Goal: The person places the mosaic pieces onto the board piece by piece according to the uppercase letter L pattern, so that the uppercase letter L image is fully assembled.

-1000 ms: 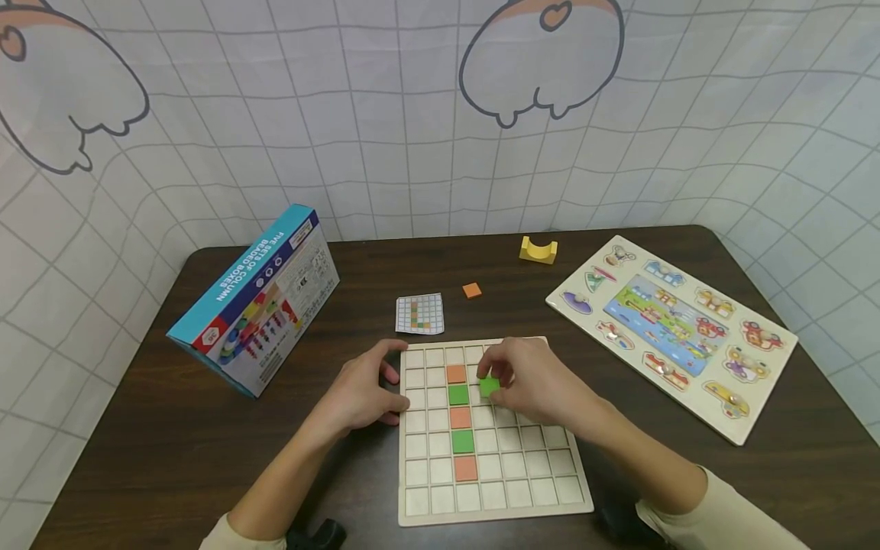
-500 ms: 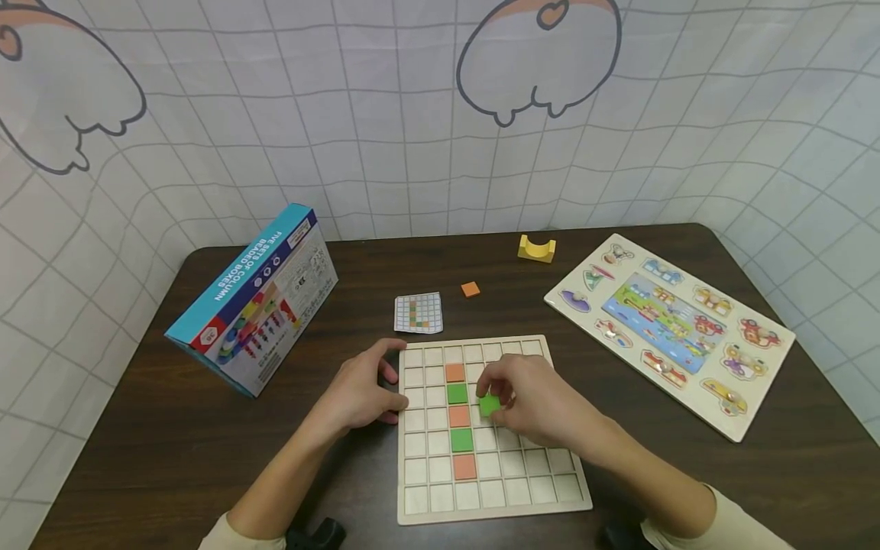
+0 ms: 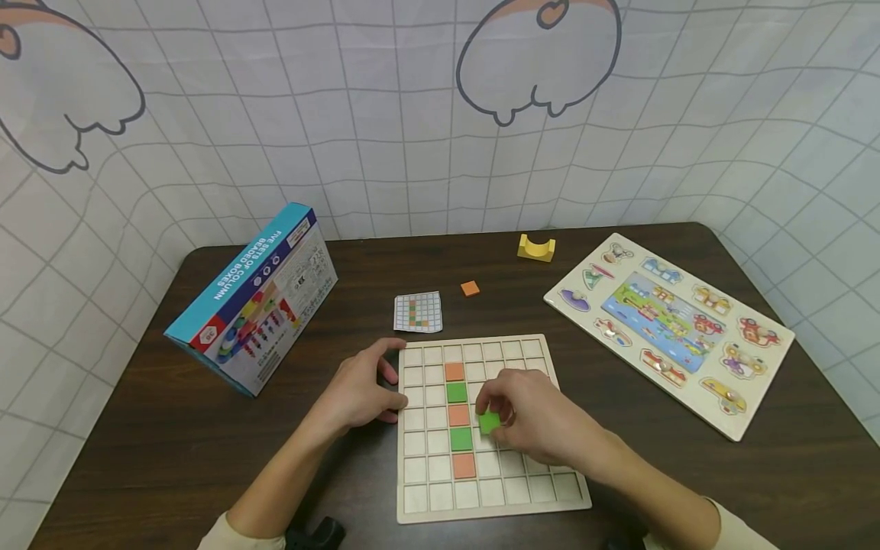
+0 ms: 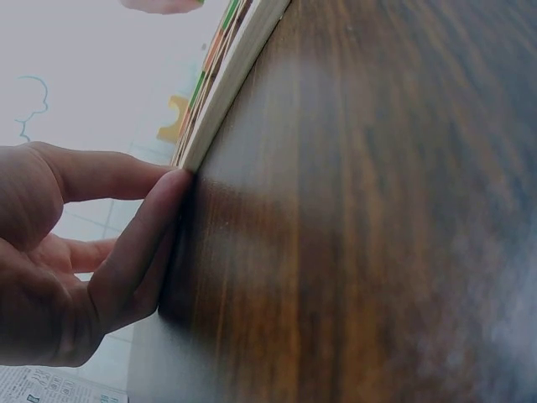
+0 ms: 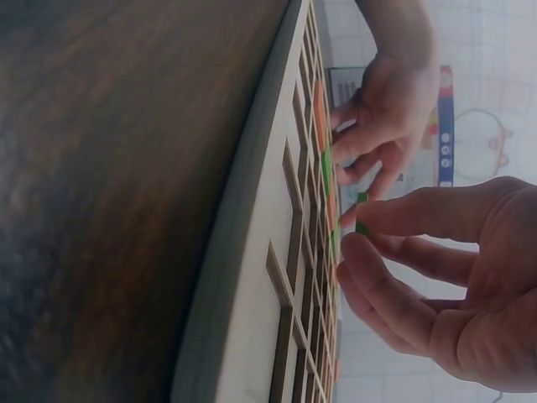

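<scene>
A pale wooden grid board point(image 3: 492, 495) lies on the table, with a column of orange and green square tiles set in its cells. My right hand point(image 3: 550, 420) pinches a green square tile point(image 3: 489, 422) between thumb and fingers, just right of that column. In the right wrist view the green tile point(image 5: 362, 213) is edge-on at the fingertips, above the board's cells. My left hand point(image 3: 357, 389) rests against the board's left edge. The left wrist view shows fingertips of the left hand point(image 4: 92, 243) touching the board's side point(image 4: 231, 88).
Behind the board lie a small pattern card point(image 3: 418, 312) and a loose orange tile point(image 3: 470, 289). A yellow arched block point(image 3: 536, 248) sits at the back. The blue-topped box point(image 3: 254, 298) stands at left; a picture puzzle board point(image 3: 670, 332) lies at right.
My right hand has moved toward the near side of the board, carrying the green tile alongside the tile column. The left hand has stayed at the board's edge.
</scene>
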`<act>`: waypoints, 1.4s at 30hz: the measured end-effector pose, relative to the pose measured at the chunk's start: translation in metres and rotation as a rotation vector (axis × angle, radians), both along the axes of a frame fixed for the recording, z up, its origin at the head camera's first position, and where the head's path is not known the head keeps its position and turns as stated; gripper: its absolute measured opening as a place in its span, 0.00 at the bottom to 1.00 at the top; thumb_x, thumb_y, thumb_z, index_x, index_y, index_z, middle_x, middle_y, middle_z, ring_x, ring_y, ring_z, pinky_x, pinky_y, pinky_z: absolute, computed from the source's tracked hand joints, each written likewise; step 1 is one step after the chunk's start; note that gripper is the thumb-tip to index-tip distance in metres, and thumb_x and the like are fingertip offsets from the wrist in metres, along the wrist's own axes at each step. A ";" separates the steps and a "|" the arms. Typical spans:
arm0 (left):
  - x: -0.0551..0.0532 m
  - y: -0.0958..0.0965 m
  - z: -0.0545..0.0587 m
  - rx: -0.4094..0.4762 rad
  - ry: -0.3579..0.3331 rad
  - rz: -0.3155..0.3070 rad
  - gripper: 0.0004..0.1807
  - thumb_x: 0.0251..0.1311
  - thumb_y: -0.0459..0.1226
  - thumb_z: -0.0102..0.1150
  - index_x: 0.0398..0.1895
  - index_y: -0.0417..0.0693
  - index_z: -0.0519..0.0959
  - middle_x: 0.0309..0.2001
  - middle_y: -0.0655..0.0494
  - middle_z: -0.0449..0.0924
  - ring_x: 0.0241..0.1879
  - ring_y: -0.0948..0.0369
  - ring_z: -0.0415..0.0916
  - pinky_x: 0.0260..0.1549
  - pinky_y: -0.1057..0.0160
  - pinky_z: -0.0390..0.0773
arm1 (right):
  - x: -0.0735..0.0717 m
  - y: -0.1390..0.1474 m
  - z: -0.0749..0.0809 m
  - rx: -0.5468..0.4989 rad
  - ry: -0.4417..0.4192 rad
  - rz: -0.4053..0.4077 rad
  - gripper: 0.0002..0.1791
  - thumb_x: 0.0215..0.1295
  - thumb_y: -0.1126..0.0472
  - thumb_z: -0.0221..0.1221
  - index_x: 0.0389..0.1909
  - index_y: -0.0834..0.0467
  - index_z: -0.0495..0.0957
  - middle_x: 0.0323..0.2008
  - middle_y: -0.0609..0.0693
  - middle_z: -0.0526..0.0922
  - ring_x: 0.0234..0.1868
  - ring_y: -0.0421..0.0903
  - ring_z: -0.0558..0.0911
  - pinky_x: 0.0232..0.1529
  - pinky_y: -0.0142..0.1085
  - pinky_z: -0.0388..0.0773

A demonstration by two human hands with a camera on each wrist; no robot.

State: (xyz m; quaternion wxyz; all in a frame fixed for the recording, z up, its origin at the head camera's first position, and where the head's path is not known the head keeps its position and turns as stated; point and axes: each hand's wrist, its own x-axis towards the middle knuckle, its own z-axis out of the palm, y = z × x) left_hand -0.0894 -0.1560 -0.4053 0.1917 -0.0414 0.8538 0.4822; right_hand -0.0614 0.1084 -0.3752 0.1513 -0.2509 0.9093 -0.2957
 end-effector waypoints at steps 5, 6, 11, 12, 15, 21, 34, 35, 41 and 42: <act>0.000 0.000 0.000 -0.005 0.001 0.001 0.46 0.49 0.21 0.74 0.74 0.51 0.69 0.44 0.43 0.74 0.25 0.56 0.82 0.22 0.59 0.90 | 0.003 -0.001 -0.002 0.001 -0.008 0.017 0.13 0.50 0.69 0.74 0.33 0.52 0.85 0.27 0.41 0.78 0.30 0.38 0.74 0.32 0.29 0.76; 0.000 0.000 0.000 -0.005 0.002 0.000 0.46 0.49 0.21 0.74 0.74 0.51 0.69 0.44 0.43 0.74 0.25 0.56 0.82 0.22 0.59 0.90 | 0.003 -0.001 -0.003 -0.001 -0.006 0.022 0.13 0.50 0.69 0.74 0.33 0.52 0.85 0.27 0.41 0.78 0.30 0.38 0.74 0.31 0.28 0.76; 0.001 0.000 0.000 0.002 0.003 -0.001 0.46 0.49 0.21 0.74 0.74 0.51 0.69 0.44 0.43 0.74 0.24 0.56 0.81 0.22 0.59 0.90 | 0.005 -0.001 -0.003 -0.012 -0.005 0.049 0.13 0.49 0.70 0.74 0.33 0.52 0.85 0.26 0.42 0.78 0.29 0.37 0.73 0.30 0.28 0.75; 0.001 0.000 0.000 0.004 0.003 0.000 0.46 0.49 0.21 0.74 0.74 0.51 0.69 0.44 0.43 0.74 0.24 0.56 0.81 0.22 0.59 0.90 | 0.005 -0.001 -0.003 -0.015 -0.002 0.059 0.13 0.49 0.70 0.74 0.33 0.52 0.85 0.26 0.42 0.77 0.29 0.37 0.73 0.30 0.28 0.74; 0.000 0.000 0.000 0.007 0.000 0.003 0.47 0.49 0.21 0.74 0.74 0.51 0.69 0.44 0.43 0.74 0.24 0.55 0.81 0.22 0.58 0.90 | 0.006 0.000 -0.003 -0.018 0.002 0.079 0.14 0.47 0.71 0.74 0.32 0.52 0.84 0.25 0.42 0.77 0.29 0.36 0.72 0.30 0.28 0.74; -0.001 0.000 0.000 -0.003 -0.002 0.000 0.46 0.49 0.22 0.74 0.74 0.52 0.69 0.44 0.43 0.74 0.25 0.55 0.82 0.22 0.59 0.90 | 0.009 -0.001 -0.003 -0.018 -0.025 0.105 0.15 0.45 0.73 0.71 0.31 0.51 0.84 0.24 0.41 0.77 0.28 0.34 0.72 0.30 0.27 0.75; -0.001 0.000 0.000 -0.018 -0.012 -0.001 0.46 0.50 0.22 0.74 0.74 0.52 0.69 0.45 0.43 0.74 0.26 0.55 0.82 0.23 0.59 0.90 | 0.014 -0.002 -0.001 0.006 -0.101 0.160 0.15 0.44 0.72 0.73 0.29 0.51 0.83 0.23 0.42 0.76 0.27 0.34 0.71 0.28 0.27 0.74; -0.001 0.000 0.000 -0.016 -0.012 -0.002 0.46 0.50 0.22 0.74 0.74 0.52 0.69 0.45 0.43 0.74 0.26 0.55 0.82 0.23 0.59 0.90 | 0.014 -0.002 -0.002 0.006 -0.098 0.165 0.15 0.44 0.72 0.73 0.29 0.51 0.83 0.23 0.42 0.76 0.26 0.34 0.71 0.27 0.27 0.74; -0.001 0.001 0.000 -0.016 -0.010 -0.004 0.46 0.50 0.22 0.74 0.74 0.52 0.69 0.45 0.43 0.74 0.26 0.55 0.82 0.23 0.59 0.90 | 0.016 -0.003 -0.004 0.004 -0.081 0.181 0.16 0.42 0.73 0.72 0.28 0.52 0.81 0.22 0.41 0.76 0.26 0.33 0.70 0.26 0.26 0.73; -0.001 0.001 0.000 -0.017 -0.009 -0.005 0.46 0.50 0.22 0.74 0.74 0.52 0.69 0.45 0.43 0.74 0.26 0.55 0.82 0.23 0.59 0.90 | 0.016 -0.004 -0.004 0.004 -0.080 0.180 0.16 0.42 0.73 0.72 0.28 0.52 0.80 0.22 0.41 0.75 0.25 0.33 0.70 0.26 0.26 0.73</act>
